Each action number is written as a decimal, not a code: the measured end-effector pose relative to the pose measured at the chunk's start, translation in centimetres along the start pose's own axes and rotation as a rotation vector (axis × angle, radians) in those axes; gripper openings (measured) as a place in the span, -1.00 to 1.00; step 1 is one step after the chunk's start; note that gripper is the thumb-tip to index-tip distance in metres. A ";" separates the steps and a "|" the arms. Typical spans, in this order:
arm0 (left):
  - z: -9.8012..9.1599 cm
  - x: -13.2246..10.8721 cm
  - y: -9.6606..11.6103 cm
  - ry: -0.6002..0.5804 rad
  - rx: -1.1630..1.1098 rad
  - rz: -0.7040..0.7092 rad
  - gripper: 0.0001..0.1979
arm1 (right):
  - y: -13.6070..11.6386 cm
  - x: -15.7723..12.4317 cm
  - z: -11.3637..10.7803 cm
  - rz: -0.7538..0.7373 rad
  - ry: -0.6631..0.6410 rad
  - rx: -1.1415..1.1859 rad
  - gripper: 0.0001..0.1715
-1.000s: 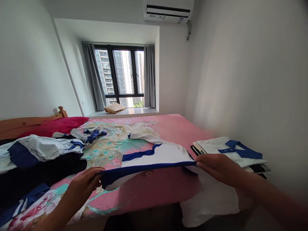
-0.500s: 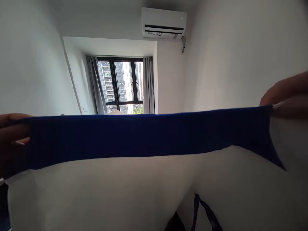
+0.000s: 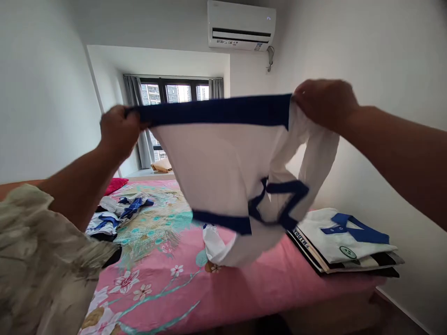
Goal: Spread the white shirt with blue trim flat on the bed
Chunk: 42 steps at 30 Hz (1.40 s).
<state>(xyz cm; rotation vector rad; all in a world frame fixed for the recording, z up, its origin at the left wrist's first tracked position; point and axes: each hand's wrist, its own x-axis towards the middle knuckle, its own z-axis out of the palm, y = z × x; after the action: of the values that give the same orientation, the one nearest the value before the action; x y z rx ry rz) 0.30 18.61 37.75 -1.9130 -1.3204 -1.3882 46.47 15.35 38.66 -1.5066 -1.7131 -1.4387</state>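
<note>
A white shirt [image 3: 213, 153] with dark blue bands hangs stretched in the air before me, above the bed. My left hand [image 3: 120, 128] is closed on one end of its upper blue band. At the other end, my right hand [image 3: 326, 100] pinches the band's corner. The shirt's lower part dangles loosely, with more blue trim showing and some blur from motion. Its white lower folds hang near or touch the bedspread; I cannot tell which.
A pink floral bedspread [image 3: 167, 284] covers the bed. Folded clothes [image 3: 349, 242] are stacked at its right, a blue-collared polo shirt on top. Crumpled white and blue clothes [image 3: 118, 211] lie at the left. Beyond are a window [image 3: 178, 93] and an air conditioner [image 3: 240, 28].
The shirt has moved away from my face, from blocking the lower view to arm's length. Both hands still grip its blue band, and the bed is now visible.
</note>
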 end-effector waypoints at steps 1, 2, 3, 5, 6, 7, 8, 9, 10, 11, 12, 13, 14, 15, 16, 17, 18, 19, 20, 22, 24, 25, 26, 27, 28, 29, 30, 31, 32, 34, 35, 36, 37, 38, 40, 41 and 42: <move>0.1 1.2 0.1 0.057 -0.051 0.024 -0.36 | 0.5 1.3 0.3 0.038 0.068 -0.023 -0.05; 0.1 2.0 0.1 0.096 -0.113 0.050 -0.32 | 0.8 2.3 0.7 0.046 0.101 -0.025 -0.10; 0.2 2.3 -0.3 0.107 -0.162 0.073 -0.30 | 0.8 2.8 1.2 0.032 0.101 -0.025 -0.12; 0.8 0.9 -1.9 0.044 -0.157 0.064 -0.31 | -0.5 2.2 3.2 -0.023 0.045 -0.018 -0.04; 1.5 -0.8 -3.1 -0.031 -0.105 0.030 -0.33 | -1.7 1.2 4.6 -0.067 -0.001 -0.005 0.01; 2.5 -3.1 -4.5 -0.105 -0.014 -0.032 -0.36 | -3.4 -0.4 6.2 -0.094 -0.053 0.022 0.03; 3.7 -6.0 -6.1 -0.246 0.042 -0.077 -0.38 | -5.5 -2.4 7.9 -0.144 -0.114 0.063 -0.03; 5.1 -9.4 -7.6 -0.350 0.041 -0.090 -0.42 | -7.7 -4.9 9.8 -0.213 -0.185 0.122 -0.21; 6.5 -13.3 -9.1 -0.414 0.030 -0.092 -0.48 | -10.1 -7.8 11.7 -0.231 -0.250 0.192 -0.41; 7.9 -17.4 -10.4 -0.483 0.007 -0.082 -0.56 | -12.6 -11.0 13.5 -0.284 -0.296 0.234 -0.57; 9.2 -21.7 -11.6 -0.536 -0.018 -0.079 -0.63 | -15.1 -14.5 15.1 -0.330 -0.337 0.280 -0.68; 10.2 -25.9 -12.6 -0.585 -0.038 -0.082 -0.69 | -17.5 -18.2 16.5 -0.360 -0.392 0.402 -0.74; 11.0 -30.1 -13.4 -0.630 -0.055 -0.088 -0.73 | -19.9 -22.0 17.7 -0.371 -0.447 0.522 -0.77; 11.6 -34.0 -14.0 -0.681 -0.080 -0.090 -0.75 | -22.0 -25.8 18.6 -0.379 -0.480 0.557 -0.79; 12.0 -37.5 -14.5 -0.726 -0.116 -0.093 -0.74 | -23.9 -29.4 19.2 -0.386 -0.510 0.589 -0.80; 12.2 -40.6 -15.0 -0.741 -0.107 -0.114 -0.74 | -25.6 -32.6 19.5 -0.349 -0.531 0.662 -0.78; 12.3 -43.1 -15.4 -0.755 -0.102 -0.128 -0.75 | -26.9 -35.4 19.7 -0.336 -0.553 0.674 -0.75; 12.4 -45.1 -15.7 -0.755 -0.092 -0.138 -0.76 | -27.9 -37.6 19.6 -0.291 -0.565 0.681 -0.74; 12.5 -46.5 -16.1 -0.743 -0.070 -0.137 -0.76 | -28.6 -39.2 19.5 -0.212 -0.566 0.713 -0.73; 12.6 -48.0 -16.6 -0.710 -0.014 -0.090 -0.76 | -29.0 -40.7 19.2 -0.122 -0.572 0.767 -0.73; 12.5 -48.4 -16.7 -0.673 0.058 0.003 -0.75 | -28.5 -40.8 18.9 -0.109 -0.587 0.825 -0.74; 12.3 -48.4 -16.7 -0.655 0.088 0.061 -0.74 | -28.1 -40.7 18.7 -0.124 -0.599 0.843 -0.74; 12.0 -48.3 -16.4 -0.631 0.115 0.121 -0.72 | -27.7 -40.7 18.5 -0.141 -0.616 0.855 -0.75; 11.5 -48.3 -16.1 -0.609 0.136 0.183 -0.70 | -27.2 -40.8 18.2 -0.157 -0.637 0.862 -0.75; 10.9 -48.4 -15.7 -0.598 0.154 0.244 -0.67 | -26.8 -41.2 17.9 -0.173 -0.660 0.867 -0.76; 10.2 -48.7 -15.2 -0.597 0.171 0.298 -0.65 | -26.4 -41.7 17.4 -0.190 -0.685 0.873 -0.76; 9.4 -49.0 -14.7 -0.599 0.188 0.343 -0.64 | -26.0 -42.3 16.9 -0.206 -0.712 0.880 -0.77; 8.6 -49.5 -14.2 -0.601 0.207 0.375 -0.64 | -25.7 -43.0 16.3 -0.217 -0.739 0.888 -0.76; 7.8 -50.0 -13.8 -0.600 0.221 0.405 -0.64 | -25.4 -43.6 15.7 -0.223 -0.768 0.897 -0.75; 6.5 -51.1 -13.2 -0.584 0.241 0.428 -0.63 | -24.9 -44.0 14.5 -0.215 -0.832 0.915 -0.73; 6.0 -51.4 -13.0 -0.583 0.244 0.426 -0.64 | -24.7 -43.8 13.8 -0.199 -0.864 0.915 -0.73; 5.6 -51.5 -12.9 -0.598 0.243 0.408 -0.64 | -24.6 -43.3 13.2 -0.186 -0.894 0.909 -0.76; 5.5 -51.4 -12.7 -0.627 0.238 0.378 -0.66 | -24.7 -42.5 12.6 -0.179 -0.916 0.904 -0.80; 5.5 -51.0 -12.5 -0.659 0.229 0.338 -0.69 | -24.8 -41.4 12.1 -0.173 -0.922 0.903 -0.85; 6.2 -49.4 -11.8 -0.709 0.205 0.257 -0.74 | -25.8 -38.7 10.9 -0.161 -0.891 0.939 -0.89; 6.9 -48.3 -11.3 -0.721 0.194 0.222 -0.76 | -26.7 -37.3 10.4 -0.157 -0.861 0.979 -0.84; 7.7 -47.3 -10.8 -0.721 0.184 0.198 -0.76 | -27.7 -35.9 10.0 -0.155 -0.827 1.029 -0.80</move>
<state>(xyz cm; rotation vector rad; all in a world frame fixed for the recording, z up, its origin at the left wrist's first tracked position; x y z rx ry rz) -7.48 8.63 -9.70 -2.4304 -1.4295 -0.4556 35.43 11.95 -6.33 -1.3691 -2.4594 0.2273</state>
